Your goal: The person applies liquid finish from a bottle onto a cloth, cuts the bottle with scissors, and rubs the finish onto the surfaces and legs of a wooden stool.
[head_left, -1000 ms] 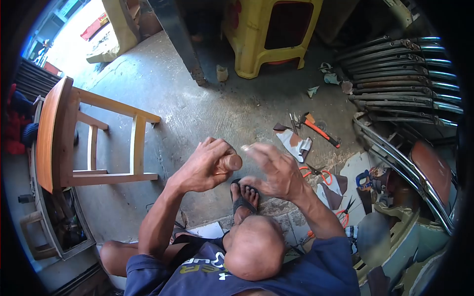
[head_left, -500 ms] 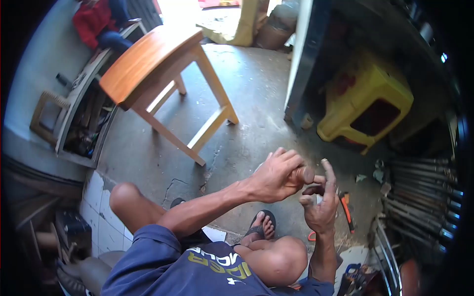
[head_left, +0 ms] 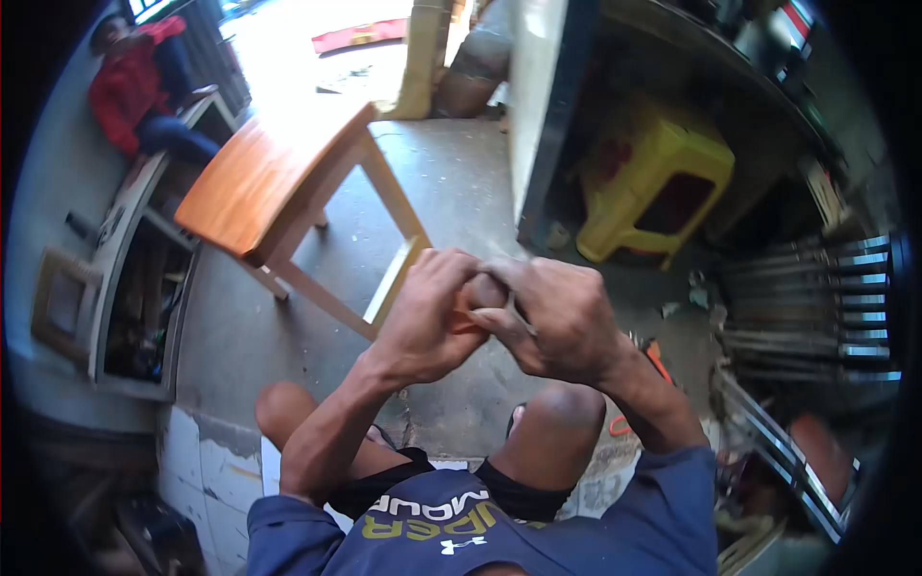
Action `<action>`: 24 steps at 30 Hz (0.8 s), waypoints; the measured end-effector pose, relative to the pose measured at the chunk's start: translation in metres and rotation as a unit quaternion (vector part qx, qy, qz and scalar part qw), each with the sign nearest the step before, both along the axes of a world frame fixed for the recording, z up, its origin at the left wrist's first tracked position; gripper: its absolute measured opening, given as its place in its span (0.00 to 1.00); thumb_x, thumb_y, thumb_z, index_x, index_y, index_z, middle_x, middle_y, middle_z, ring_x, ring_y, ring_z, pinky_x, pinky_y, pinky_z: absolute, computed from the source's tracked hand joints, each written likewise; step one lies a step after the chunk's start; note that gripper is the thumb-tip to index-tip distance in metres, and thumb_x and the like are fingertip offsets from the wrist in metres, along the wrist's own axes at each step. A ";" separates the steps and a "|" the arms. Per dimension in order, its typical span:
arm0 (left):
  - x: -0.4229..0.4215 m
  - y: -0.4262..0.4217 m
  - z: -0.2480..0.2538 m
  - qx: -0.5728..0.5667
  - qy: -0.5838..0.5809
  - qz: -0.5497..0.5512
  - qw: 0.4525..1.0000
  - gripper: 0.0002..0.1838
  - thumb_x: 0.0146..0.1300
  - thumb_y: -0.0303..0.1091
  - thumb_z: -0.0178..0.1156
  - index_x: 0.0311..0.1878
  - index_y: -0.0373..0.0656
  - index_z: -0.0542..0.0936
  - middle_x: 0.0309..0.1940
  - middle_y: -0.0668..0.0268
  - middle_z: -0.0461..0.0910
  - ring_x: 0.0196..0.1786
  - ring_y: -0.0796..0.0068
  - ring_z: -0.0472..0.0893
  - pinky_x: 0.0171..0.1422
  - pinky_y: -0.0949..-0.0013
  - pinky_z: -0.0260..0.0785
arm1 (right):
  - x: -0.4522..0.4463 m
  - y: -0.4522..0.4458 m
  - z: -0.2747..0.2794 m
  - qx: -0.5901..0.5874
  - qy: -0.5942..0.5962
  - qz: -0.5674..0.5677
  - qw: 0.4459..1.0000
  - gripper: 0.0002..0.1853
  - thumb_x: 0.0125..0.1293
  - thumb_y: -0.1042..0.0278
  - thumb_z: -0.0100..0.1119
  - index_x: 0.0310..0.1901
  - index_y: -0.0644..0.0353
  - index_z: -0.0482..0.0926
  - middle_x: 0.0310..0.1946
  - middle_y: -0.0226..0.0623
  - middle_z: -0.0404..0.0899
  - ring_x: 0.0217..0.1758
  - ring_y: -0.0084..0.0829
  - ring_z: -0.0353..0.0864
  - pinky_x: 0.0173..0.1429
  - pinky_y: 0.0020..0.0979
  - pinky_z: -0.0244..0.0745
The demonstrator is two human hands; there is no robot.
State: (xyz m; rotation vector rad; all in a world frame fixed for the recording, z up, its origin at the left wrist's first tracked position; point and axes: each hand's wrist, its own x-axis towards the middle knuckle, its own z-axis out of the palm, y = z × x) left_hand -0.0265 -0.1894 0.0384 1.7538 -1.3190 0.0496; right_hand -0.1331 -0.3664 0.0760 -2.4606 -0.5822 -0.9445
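My left hand [head_left: 423,322] is closed around a small brown piece with a rounded end [head_left: 488,291], which looks like wood. Pressed against that same piece is my right hand [head_left: 567,317], its fingers curled over the top and its thumb below. A thin pale edge, perhaps of a folded sheet, shows beside the right thumb; its kind cannot be made out. Both hands meet in front of my chest, above my knees. Most of the brown piece is hidden by fingers.
A wooden stool [head_left: 279,182] stands ahead on the left. A yellow plastic stool [head_left: 658,192] is at the right, near stacked metal bars [head_left: 807,307]. An orange-handled tool [head_left: 658,360] lies on the floor. A person in red [head_left: 130,91] sits at the far left.
My right hand has come up and closed over the brown piece; its fingers were spread apart before. My left hand has shifted left in view, and the camera view has turned.
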 end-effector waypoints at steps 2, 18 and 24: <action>-0.017 -0.005 -0.024 -0.048 0.055 0.104 0.992 0.21 0.55 0.25 0.71 0.54 0.36 0.80 0.48 0.52 0.81 0.53 0.48 0.79 0.60 0.53 0.72 | 0.000 0.015 -0.023 0.053 0.016 -0.057 0.997 0.20 0.67 0.60 0.72 0.52 0.65 0.82 0.26 0.40 0.81 0.26 0.41 0.84 0.33 0.39 0.79; -0.012 0.015 -0.112 0.120 0.268 0.216 0.931 0.18 0.62 0.28 0.73 0.54 0.39 0.79 0.45 0.64 0.81 0.50 0.73 0.81 0.62 0.65 0.74 | -0.225 -0.193 -0.389 0.320 0.386 -0.802 0.326 0.45 0.59 0.36 0.76 0.71 0.57 0.72 0.72 0.52 0.72 0.77 0.54 0.68 0.77 0.57 0.64; -0.021 -0.040 -0.135 0.131 0.243 0.157 0.948 0.19 0.61 0.27 0.74 0.54 0.40 0.80 0.48 0.63 0.82 0.52 0.69 0.82 0.63 0.64 0.74 | -0.257 -0.212 -0.416 0.346 0.350 -0.801 0.342 0.36 0.59 0.41 0.73 0.60 0.62 0.83 0.58 0.58 0.85 0.65 0.56 0.83 0.69 0.52 0.76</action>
